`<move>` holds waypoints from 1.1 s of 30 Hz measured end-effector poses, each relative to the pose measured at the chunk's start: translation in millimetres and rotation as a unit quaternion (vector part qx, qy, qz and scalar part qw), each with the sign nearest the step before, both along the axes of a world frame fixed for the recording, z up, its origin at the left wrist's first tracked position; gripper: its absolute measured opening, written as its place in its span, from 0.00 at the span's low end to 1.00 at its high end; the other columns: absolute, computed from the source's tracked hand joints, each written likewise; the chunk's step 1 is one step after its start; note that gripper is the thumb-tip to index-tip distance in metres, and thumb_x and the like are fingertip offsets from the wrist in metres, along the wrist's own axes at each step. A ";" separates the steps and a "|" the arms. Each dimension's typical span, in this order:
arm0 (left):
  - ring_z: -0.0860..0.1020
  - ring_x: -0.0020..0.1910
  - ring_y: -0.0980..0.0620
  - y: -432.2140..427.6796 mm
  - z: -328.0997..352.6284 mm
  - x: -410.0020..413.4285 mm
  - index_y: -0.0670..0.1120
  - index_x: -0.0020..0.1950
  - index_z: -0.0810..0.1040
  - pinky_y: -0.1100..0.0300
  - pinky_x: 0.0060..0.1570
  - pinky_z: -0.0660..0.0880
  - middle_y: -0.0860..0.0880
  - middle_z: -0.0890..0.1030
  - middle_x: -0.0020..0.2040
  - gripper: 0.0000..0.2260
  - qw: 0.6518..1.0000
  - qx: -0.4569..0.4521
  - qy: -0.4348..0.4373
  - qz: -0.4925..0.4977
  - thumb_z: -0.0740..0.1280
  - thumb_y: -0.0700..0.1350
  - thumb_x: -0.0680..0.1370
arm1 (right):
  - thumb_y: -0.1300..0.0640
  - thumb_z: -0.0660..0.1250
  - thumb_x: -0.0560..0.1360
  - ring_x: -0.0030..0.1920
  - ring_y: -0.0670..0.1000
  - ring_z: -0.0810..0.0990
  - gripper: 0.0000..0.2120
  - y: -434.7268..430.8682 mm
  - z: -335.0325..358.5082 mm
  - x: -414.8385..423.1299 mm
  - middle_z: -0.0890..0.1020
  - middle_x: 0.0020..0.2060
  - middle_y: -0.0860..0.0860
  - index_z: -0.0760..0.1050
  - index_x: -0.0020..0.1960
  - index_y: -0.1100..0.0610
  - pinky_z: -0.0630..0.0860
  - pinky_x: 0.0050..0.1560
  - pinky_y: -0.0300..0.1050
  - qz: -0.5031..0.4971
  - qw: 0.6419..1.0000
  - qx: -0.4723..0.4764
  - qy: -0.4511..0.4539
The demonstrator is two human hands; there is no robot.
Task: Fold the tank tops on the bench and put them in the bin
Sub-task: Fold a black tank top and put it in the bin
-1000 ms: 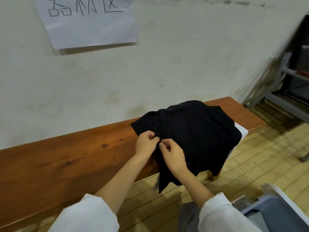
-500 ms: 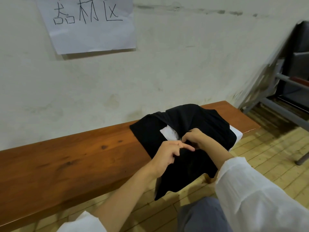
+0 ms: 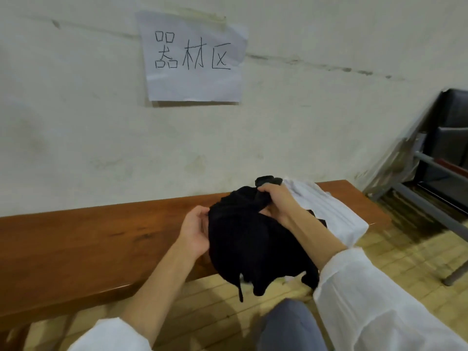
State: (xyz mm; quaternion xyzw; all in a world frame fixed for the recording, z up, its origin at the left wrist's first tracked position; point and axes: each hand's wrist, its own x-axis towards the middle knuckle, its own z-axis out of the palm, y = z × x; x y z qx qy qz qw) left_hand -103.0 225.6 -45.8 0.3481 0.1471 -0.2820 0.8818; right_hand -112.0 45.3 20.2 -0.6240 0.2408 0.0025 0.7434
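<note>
Gripping the bunched black tank top [image 3: 253, 244] over the bench [image 3: 88, 244] edge with my left hand [image 3: 195, 231] and right hand [image 3: 276, 201], I am only starting: nothing folded, white tank top [image 3: 329, 211] lying behind, bin unseen.

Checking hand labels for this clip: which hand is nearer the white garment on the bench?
Right. The right hand grips the black tank top directly beside the white garment; the left hand holds its opposite edge, on the side away from the white one.

A paper sign [image 3: 193, 57] hangs on the pale wall [image 3: 76, 135]. Yellow wood floor [image 3: 395, 259] lies right, near grey metal frames [image 3: 435, 162].
</note>
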 end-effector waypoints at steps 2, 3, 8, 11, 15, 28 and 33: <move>0.66 0.29 0.54 32.6 5.2 4.7 0.48 0.35 0.67 0.61 0.33 0.65 0.51 0.67 0.31 0.07 0.998 -0.001 0.006 0.057 0.63 0.39 0.70 | 0.64 0.61 0.76 0.31 0.48 0.76 0.25 37.6 -3.5 13.0 0.75 0.41 0.53 0.56 0.66 0.46 0.79 0.32 0.45 0.020 0.999 -0.031 0.000; 0.68 0.30 0.54 49.0 11.8 5.7 0.46 0.37 0.69 0.61 0.34 0.66 0.51 0.69 0.31 0.05 0.996 0.000 0.001 0.084 0.62 0.40 0.73 | 0.64 0.60 0.77 0.29 0.48 0.74 0.31 55.5 -5.9 18.4 0.75 0.42 0.54 0.52 0.72 0.44 0.80 0.36 0.47 0.037 0.999 -0.028 -0.003; 0.76 0.36 0.49 160.0 21.2 22.2 0.44 0.41 0.72 0.58 0.35 0.71 0.47 0.77 0.35 0.09 0.964 0.104 -0.018 0.246 0.55 0.43 0.78 | 0.47 0.56 0.81 0.42 0.53 0.81 0.28 155.0 -51.2 27.1 0.81 0.45 0.55 0.50 0.77 0.48 0.77 0.49 0.49 0.249 0.956 -0.145 0.051; 0.74 0.45 0.45 201.9 -13.9 29.7 0.44 0.44 0.70 0.54 0.40 0.71 0.46 0.73 0.40 0.05 0.899 0.317 -0.022 0.300 0.57 0.41 0.79 | 0.44 0.57 0.80 0.65 0.59 0.71 0.27 175.3 -96.3 17.2 0.71 0.66 0.58 0.61 0.73 0.58 0.71 0.63 0.54 0.291 0.863 -0.403 0.089; 0.69 0.65 0.36 196.6 -74.8 2.5 0.41 0.62 0.68 0.42 0.65 0.65 0.38 0.71 0.64 0.16 0.677 0.700 -0.149 0.175 0.64 0.38 0.75 | 0.51 0.62 0.78 0.66 0.59 0.65 0.20 174.8 -129.6 -6.9 0.66 0.66 0.56 0.68 0.67 0.57 0.68 0.64 0.53 0.241 0.752 -0.608 0.076; 0.51 0.77 0.52 178.5 -119.4 35.5 0.48 0.78 0.56 0.52 0.75 0.46 0.51 0.55 0.78 0.23 0.407 0.827 -0.378 -0.085 0.52 0.47 0.83 | 0.41 0.43 0.81 0.77 0.53 0.38 0.29 162.0 -175.0 19.0 0.44 0.78 0.52 0.44 0.78 0.50 0.36 0.74 0.56 0.209 0.709 -0.672 0.038; 0.50 0.77 0.52 192.2 -116.9 84.6 0.48 0.78 0.55 0.52 0.75 0.45 0.51 0.54 0.78 0.22 0.408 0.834 -0.364 -0.076 0.50 0.46 0.83 | 0.41 0.43 0.81 0.77 0.53 0.39 0.28 154.3 -177.2 88.6 0.45 0.78 0.50 0.45 0.78 0.49 0.36 0.75 0.55 0.257 0.677 -0.690 -0.004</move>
